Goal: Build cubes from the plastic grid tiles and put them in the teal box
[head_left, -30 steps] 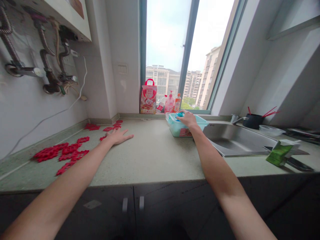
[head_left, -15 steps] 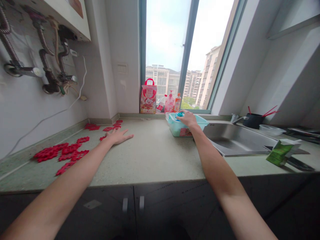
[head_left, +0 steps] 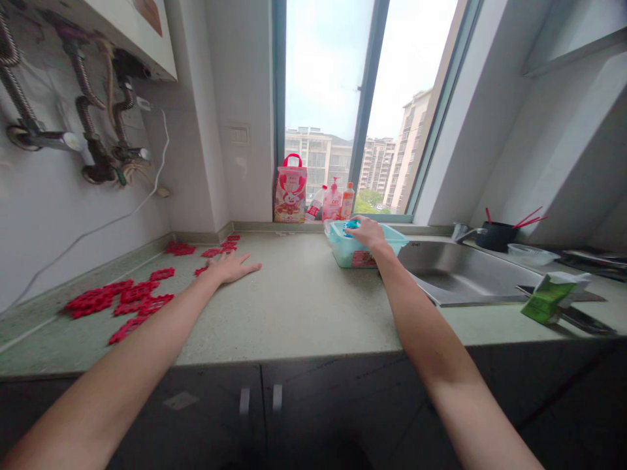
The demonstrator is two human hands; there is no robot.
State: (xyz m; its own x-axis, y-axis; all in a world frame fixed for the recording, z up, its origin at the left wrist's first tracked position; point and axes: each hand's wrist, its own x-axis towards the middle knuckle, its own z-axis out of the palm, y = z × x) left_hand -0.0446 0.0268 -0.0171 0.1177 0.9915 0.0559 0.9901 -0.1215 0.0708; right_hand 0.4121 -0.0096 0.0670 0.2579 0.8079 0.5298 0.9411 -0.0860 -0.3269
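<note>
My left hand (head_left: 230,267) lies flat on the speckled countertop (head_left: 298,300), fingers stretched out, its edge beside a few red paper cut-outs (head_left: 215,251). My right hand (head_left: 368,234) reaches into a light blue plastic box (head_left: 350,251) near the window, with its fingers curled on a small blue object (head_left: 351,224) inside. What that blue object is I cannot make out.
Several more red cut-outs (head_left: 122,297) are spread along the counter's left side. A steel sink (head_left: 460,271) lies right of the box, with a green carton (head_left: 551,297) beyond it. Bottles (head_left: 336,199) and a red bag (head_left: 290,190) stand on the window sill. Pipes (head_left: 93,137) hang on the left wall.
</note>
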